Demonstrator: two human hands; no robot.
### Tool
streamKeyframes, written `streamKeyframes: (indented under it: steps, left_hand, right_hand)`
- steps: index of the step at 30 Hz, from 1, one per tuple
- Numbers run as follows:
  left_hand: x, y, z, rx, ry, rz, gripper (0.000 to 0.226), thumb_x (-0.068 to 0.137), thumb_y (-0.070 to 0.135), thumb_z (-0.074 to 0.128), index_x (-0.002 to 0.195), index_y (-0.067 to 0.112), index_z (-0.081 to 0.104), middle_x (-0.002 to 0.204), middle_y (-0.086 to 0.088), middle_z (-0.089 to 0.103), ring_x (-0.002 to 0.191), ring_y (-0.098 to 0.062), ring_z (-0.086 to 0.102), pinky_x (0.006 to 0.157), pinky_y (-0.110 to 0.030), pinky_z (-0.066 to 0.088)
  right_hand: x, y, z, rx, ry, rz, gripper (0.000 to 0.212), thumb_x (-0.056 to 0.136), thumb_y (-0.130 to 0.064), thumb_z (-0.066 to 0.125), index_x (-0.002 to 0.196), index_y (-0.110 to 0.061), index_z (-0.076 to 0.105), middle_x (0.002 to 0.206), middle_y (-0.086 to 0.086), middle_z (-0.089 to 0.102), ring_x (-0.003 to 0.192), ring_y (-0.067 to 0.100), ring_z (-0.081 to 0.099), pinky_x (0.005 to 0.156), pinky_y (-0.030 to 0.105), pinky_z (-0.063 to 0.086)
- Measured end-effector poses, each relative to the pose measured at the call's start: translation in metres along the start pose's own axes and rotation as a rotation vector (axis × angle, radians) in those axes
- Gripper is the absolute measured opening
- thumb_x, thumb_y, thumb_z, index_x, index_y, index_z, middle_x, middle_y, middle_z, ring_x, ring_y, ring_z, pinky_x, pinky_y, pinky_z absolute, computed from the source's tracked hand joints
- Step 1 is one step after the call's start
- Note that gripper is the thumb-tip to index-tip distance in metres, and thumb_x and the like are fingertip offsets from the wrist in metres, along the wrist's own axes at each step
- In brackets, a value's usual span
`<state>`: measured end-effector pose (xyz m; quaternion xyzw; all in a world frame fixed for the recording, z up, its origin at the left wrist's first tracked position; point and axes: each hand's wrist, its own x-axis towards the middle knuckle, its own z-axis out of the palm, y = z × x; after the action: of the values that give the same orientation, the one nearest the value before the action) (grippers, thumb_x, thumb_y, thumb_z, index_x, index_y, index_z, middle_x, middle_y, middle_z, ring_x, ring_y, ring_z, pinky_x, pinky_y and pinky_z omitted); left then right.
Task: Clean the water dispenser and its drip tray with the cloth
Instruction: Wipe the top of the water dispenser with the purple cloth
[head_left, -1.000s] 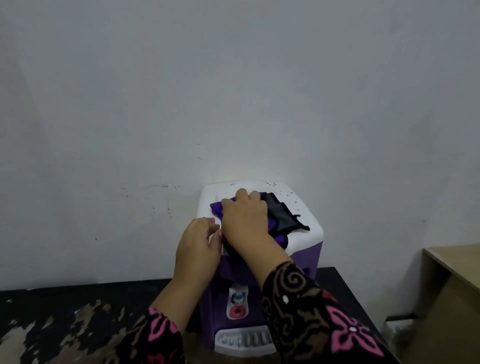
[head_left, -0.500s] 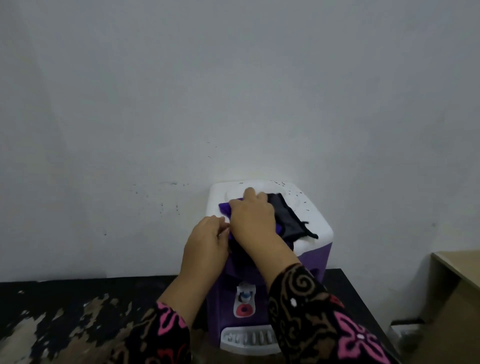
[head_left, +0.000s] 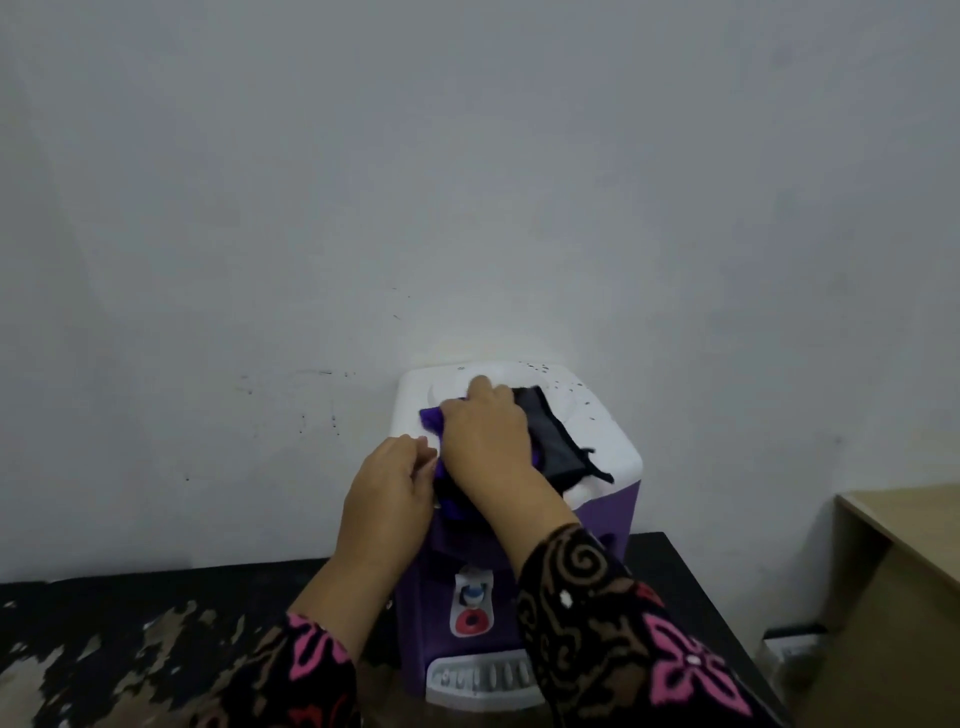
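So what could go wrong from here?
1. The purple and dark grey cloth droops over the front edge of the white-topped purple plastic water dispenser, above the red tap lever; a downward sweep might catch it and release water.
2. The right hand presses on top; a hard push could shift the dispenser on the black table.
3. Dark specks at the top's far right lie beyond the cloth and may be missed.

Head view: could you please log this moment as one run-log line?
stage: top of water dispenser | right hand: presses cloth on it | left hand: at cloth's front edge, grip unclear | drip tray: untouched
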<state>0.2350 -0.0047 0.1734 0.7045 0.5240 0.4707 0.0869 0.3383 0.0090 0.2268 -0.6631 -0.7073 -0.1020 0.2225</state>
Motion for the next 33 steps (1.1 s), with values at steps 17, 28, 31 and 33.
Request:
streamKeyframes:
  steps: [17,28,31,33]
  left_hand:
    - [0.006,0.024,0.003,0.131,-0.087,-0.158,0.011,0.092,0.012,0.045,0.089,0.010,0.056,0.093,0.002,0.047,0.079,-0.017,0.051,0.067,-0.027,0.041]
    - [0.009,0.027,0.002,0.227,-0.134,-0.131,0.019,0.094,0.012,0.043,0.101,0.014,0.060,0.101,0.004,0.046,0.086,-0.014,0.049,0.071,-0.026,0.038]
    - [0.013,0.025,0.004,0.241,-0.130,-0.152,0.019,0.093,0.014,0.045,0.101,0.015,0.062,0.099,0.003,0.048,0.085,-0.015,0.050,0.069,-0.026,0.037]
    - [0.014,0.027,0.007,0.262,-0.115,-0.156,0.018,0.093,0.015,0.046,0.098,0.014,0.063,0.095,0.002,0.049,0.081,-0.017,0.051,0.067,-0.027,0.038]
  right_hand:
    - [-0.042,0.055,-0.003,0.026,0.080,0.072,0.031,0.091,-0.020,0.043,0.116,-0.029,0.058,0.113,-0.001,0.061,0.103,0.029,0.051,0.076,0.035,0.039]
    - [-0.027,0.092,-0.022,-0.114,-0.034,0.300,0.027,0.093,-0.020,0.036,0.110,-0.017,0.057,0.118,0.003,0.056,0.109,0.027,0.045,0.085,0.036,0.038]
    - [-0.033,0.052,-0.017,-0.132,-0.027,0.132,0.027,0.088,-0.015,0.041,0.112,-0.014,0.055,0.118,0.005,0.053,0.110,0.028,0.044,0.086,0.036,0.037]
    - [-0.037,0.031,-0.009,-0.055,-0.014,0.017,0.026,0.085,-0.012,0.044,0.108,-0.011,0.057,0.116,0.008,0.053,0.108,0.029,0.044,0.085,0.037,0.035]
